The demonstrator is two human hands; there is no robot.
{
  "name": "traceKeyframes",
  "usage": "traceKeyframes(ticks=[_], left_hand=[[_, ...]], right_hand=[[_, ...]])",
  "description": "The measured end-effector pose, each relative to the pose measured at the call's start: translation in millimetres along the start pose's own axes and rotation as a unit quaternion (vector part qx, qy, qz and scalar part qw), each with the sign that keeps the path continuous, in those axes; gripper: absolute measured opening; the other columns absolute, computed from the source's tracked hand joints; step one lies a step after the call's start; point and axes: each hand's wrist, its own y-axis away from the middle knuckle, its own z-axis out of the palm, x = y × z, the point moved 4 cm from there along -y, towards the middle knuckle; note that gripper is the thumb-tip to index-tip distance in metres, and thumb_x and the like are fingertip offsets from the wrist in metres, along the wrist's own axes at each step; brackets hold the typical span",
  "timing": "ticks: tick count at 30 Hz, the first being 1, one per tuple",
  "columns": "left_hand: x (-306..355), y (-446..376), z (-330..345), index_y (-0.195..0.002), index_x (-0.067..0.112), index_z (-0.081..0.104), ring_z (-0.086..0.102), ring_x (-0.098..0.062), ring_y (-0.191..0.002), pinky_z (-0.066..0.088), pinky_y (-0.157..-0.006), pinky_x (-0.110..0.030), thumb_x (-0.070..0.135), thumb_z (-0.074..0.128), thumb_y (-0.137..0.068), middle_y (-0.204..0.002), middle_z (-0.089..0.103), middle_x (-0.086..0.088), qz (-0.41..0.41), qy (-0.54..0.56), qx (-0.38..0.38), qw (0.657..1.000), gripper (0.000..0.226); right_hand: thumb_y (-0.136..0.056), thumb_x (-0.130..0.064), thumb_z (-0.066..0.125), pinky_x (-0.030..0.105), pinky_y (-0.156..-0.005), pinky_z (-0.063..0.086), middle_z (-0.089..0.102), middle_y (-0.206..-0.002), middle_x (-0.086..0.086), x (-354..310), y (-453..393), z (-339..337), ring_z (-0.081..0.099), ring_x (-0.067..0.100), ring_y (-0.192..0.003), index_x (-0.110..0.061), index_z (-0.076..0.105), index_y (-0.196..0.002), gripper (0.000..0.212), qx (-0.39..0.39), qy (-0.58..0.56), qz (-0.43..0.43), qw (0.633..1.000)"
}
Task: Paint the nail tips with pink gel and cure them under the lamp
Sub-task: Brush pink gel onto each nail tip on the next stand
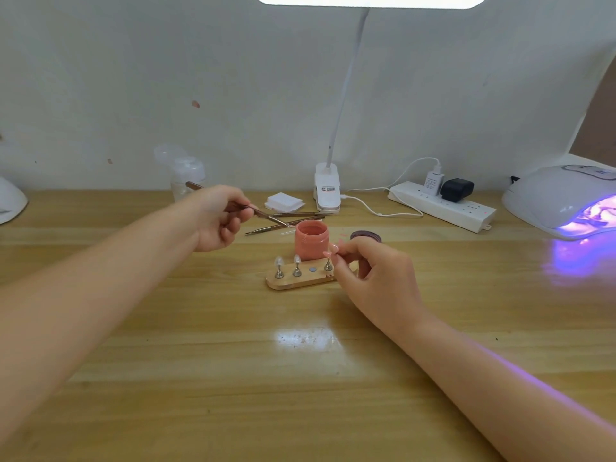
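An open jar of pink gel (310,241) stands mid-table, its dark lid (365,236) lying just to its right. My left hand (220,219) grips a thin brown brush (263,213) whose tip reaches the jar's rim. In front of the jar lies a wooden holder (296,282) with two clear nail tips (278,261) on metal stands and a pink one at its right. My right hand (370,271) pinches a pink nail tip (331,251) on its stand, beside the holder's right end. The curing lamp (560,201) glows violet at the far right.
Two spare brushes (293,219) lie behind the jar, next to a stack of white pads (284,202). A clip desk lamp (328,191), a power strip (443,205) with plugs and a clear bottle (183,175) line the wall. A white object (10,201) sits far left.
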Motion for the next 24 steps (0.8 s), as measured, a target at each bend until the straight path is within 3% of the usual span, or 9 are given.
traceKeyframes(ticks=[5,11,16,21,24], left_hand=[[-2.1,2.8,2.5,-0.078,0.013,0.063,0.043,-0.004,-0.038,0.028,-0.038,-0.011,0.016,0.051,-0.092,-0.05,0.057,0.007,0.02,0.088,-0.028,0.995,0.019],[-17.7,6.9,9.0,-0.079,0.012,0.062,0.043,-0.003,-0.036,0.027,-0.037,-0.011,0.016,0.051,-0.092,-0.048,0.058,0.006,-0.001,0.082,-0.01,0.997,0.018],[-21.0,23.2,4.2,-0.081,0.011,0.061,0.04,-0.002,-0.034,0.025,-0.034,-0.01,0.016,0.055,-0.094,-0.053,0.061,0.003,-0.002,0.186,-0.01,0.983,0.015],[-19.8,54.8,22.0,-0.082,0.009,0.066,0.044,-0.002,-0.038,0.034,-0.036,-0.013,0.016,0.056,-0.094,-0.06,0.066,0.0,0.105,0.211,-0.027,0.971,0.017],[-34.4,73.4,29.7,-0.083,0.012,0.071,0.053,-0.006,-0.048,0.044,-0.045,-0.016,0.009,0.057,-0.094,-0.066,0.069,-0.003,0.241,0.14,-0.01,0.96,0.017]], right_hand=[[-0.081,-0.003,0.072,0.005,-0.054,0.033,0.042,-0.046,-0.024,0.4,-0.6,0.5,0.053,-0.006,-0.058,-0.009,0.072,-0.08,0.007,0.004,-0.002,-0.002,1.0],[-0.081,-0.003,0.072,0.005,-0.053,0.032,0.04,-0.047,-0.024,-0.1,-0.5,-0.9,0.051,-0.006,-0.055,-0.007,0.072,-0.078,0.005,0.005,-0.001,-0.005,1.0],[-0.082,-0.005,0.07,0.007,-0.052,0.033,0.045,-0.047,-0.022,2.1,-0.1,0.4,0.05,-0.003,-0.053,-0.009,0.072,-0.081,0.005,-0.006,-0.012,0.013,1.0],[-0.084,-0.007,0.068,0.01,-0.053,0.032,0.053,-0.054,-0.028,5.2,0.1,0.3,0.048,0.002,-0.051,-0.013,0.071,-0.081,0.007,-0.016,-0.023,0.032,0.999],[-0.085,-0.009,0.069,0.01,-0.053,0.033,0.053,-0.057,-0.032,7.9,0.5,-0.1,0.048,0.003,-0.05,-0.012,0.073,-0.083,0.005,-0.012,-0.034,0.045,0.998]])
